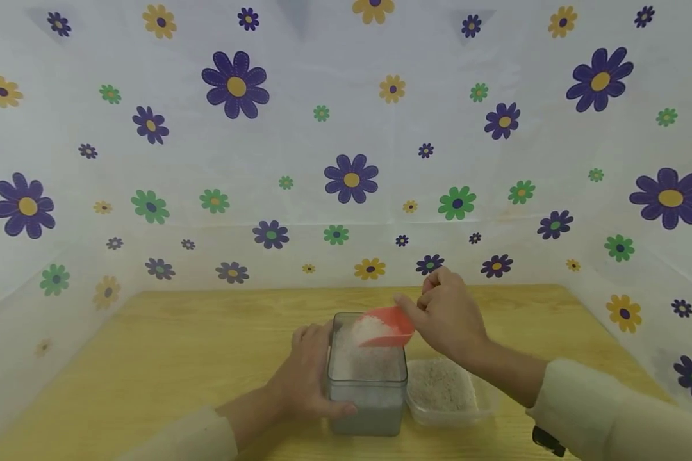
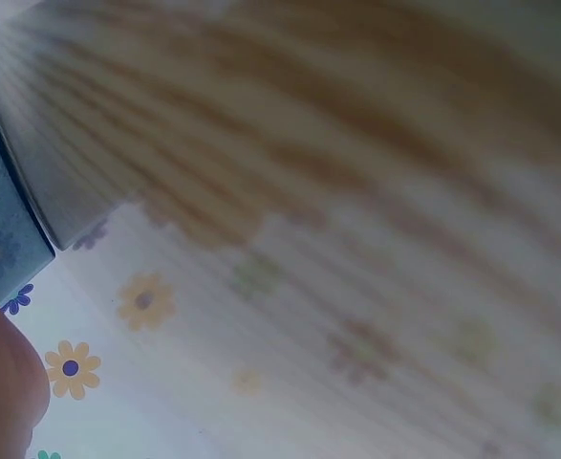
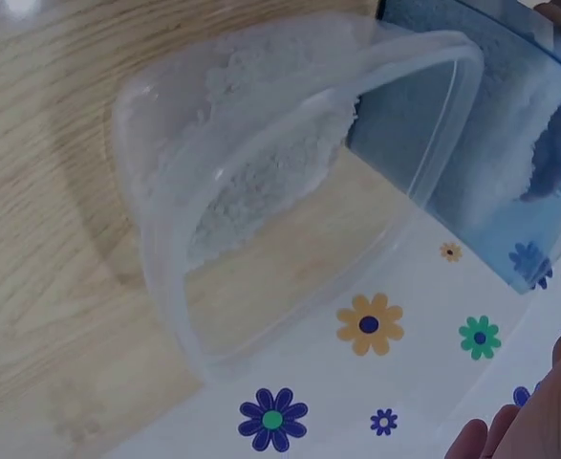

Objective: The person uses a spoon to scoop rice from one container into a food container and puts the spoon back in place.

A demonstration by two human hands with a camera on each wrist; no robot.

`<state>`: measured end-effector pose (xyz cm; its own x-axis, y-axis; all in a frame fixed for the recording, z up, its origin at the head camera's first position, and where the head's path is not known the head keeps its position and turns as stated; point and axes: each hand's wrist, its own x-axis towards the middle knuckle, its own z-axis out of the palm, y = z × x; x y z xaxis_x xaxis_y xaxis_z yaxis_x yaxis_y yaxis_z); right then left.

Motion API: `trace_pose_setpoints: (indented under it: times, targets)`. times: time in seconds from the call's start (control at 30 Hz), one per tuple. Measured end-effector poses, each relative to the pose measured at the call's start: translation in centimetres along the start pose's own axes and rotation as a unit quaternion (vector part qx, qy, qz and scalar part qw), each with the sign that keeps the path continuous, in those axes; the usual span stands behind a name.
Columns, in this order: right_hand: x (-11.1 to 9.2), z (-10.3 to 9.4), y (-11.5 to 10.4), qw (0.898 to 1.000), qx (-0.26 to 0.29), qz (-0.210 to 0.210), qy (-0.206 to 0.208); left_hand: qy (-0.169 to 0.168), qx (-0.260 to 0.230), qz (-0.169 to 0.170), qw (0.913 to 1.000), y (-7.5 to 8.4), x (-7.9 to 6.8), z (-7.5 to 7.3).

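My left hand (image 1: 307, 376) holds a tall, clear square container (image 1: 366, 410) from its left side, with the thumb across the near face. White grains fill much of this container, seen through its bluish wall (image 3: 423, 115) in the right wrist view. Above its open top, my right hand (image 1: 452, 317) pinches a pink scoop (image 1: 400, 318) by the handle end. A heap of white grains (image 1: 370, 328) lies in the scoop, which points left. To the right stands a shallow clear plastic tub (image 1: 446, 419), also with white grains (image 3: 270, 172) in it.
Both containers stand on a wood-grain table (image 1: 207, 339). A white sheet with printed flowers (image 1: 300, 141) rises behind the table and along both sides. Something small and black (image 1: 549, 440) shows beneath the right sleeve.
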<state>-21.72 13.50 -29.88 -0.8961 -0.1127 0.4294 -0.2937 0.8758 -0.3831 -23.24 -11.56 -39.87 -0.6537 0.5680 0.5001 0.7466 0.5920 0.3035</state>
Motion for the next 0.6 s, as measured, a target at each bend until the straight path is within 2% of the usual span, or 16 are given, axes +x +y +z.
trace_pose_setpoints:
  times: [0.13, 0.27, 0.6]
  targets:
    - [0.1, -1.2, 0.6, 0.999, 0.018, 0.029, -0.004, -0.008, -0.002, -0.01, 0.9999, -0.1, 0.0, 0.2]
    - [-0.3, -2.4, 1.8, 0.998, 0.029, 0.053, -0.005, -0.01, -0.003, -0.005, 0.9999, 0.0, 0.0, 0.4]
    - [-2.4, -4.4, 6.1, 0.998, 0.0, 0.062, -0.009, -0.001, -0.003, -0.005, 1.0, -0.1, 0.0, 0.2]
